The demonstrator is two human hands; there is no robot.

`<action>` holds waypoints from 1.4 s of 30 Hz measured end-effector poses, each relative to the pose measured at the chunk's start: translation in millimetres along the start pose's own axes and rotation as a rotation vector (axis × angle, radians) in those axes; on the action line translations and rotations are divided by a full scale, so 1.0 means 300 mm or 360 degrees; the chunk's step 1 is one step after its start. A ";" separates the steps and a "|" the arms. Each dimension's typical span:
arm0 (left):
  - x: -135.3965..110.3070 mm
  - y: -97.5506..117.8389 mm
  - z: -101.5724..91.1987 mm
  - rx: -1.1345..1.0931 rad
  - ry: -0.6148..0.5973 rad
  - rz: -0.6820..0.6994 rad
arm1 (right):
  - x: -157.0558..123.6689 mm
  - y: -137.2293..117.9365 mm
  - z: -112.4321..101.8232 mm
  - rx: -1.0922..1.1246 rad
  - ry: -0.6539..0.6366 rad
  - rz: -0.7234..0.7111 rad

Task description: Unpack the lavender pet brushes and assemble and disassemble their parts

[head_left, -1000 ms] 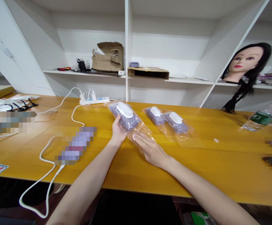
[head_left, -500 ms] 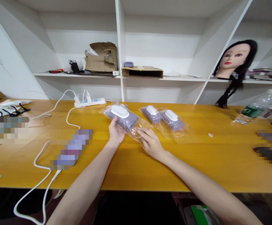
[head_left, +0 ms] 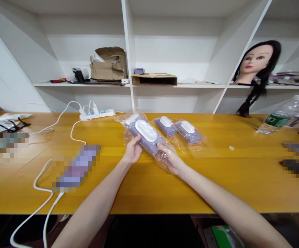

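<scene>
My left hand and my right hand hold a purple-grey pack between them, raised slightly above the table and tilted. It has a white oval lid and sits in a clear plastic bag. My left hand grips its lower left edge, and my right fingers press on its lower right end through the film. Two similar bagged packs lie side by side just beyond my right hand.
A white power strip with white cables lies on the yellow wooden table. A pixelated object lies to my left, and a plastic water bottle stands at the right. White shelves behind hold a cardboard box and a mannequin head.
The pack has risen from the table and turned, with my right hand now closed on its lower end. The view has shifted slightly, with the shelves and table moving left.
</scene>
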State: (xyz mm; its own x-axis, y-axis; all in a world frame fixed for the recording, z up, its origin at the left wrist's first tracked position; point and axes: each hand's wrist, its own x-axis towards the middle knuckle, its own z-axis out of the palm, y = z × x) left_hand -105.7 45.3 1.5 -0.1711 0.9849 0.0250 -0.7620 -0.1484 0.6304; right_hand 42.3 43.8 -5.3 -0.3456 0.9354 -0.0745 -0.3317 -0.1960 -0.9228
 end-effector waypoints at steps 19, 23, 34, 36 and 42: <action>0.141 0.149 -0.160 0.0170 0.1035 0.0515 | 0.131 -0.223 -0.236 -0.0340 0.0511 -0.0169; 0.153 0.132 -0.157 0.0415 0.1030 0.0580 | 0.138 -0.292 -0.302 -0.0257 0.0685 -0.0380; 0.034 0.094 -0.052 0.1352 0.0654 0.0963 | 0.094 -0.342 -0.275 0.0105 0.0713 -0.0378; -0.020 0.076 -0.015 0.1576 0.0382 0.0810 | 0.090 -0.346 -0.275 0.0140 0.0733 -0.0379; -0.093 -0.087 -0.011 0.1989 -0.0369 0.0262 | 0.096 -0.353 -0.292 0.0201 0.0778 -0.0358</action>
State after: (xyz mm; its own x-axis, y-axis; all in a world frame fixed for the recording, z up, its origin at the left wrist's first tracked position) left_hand -83.1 21.4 -18.2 0.0012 0.9740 0.2264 0.3808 -0.2097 0.9006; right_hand 144.2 117.3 57.0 0.1836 0.9801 -0.0754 -0.4634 0.0187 -0.8860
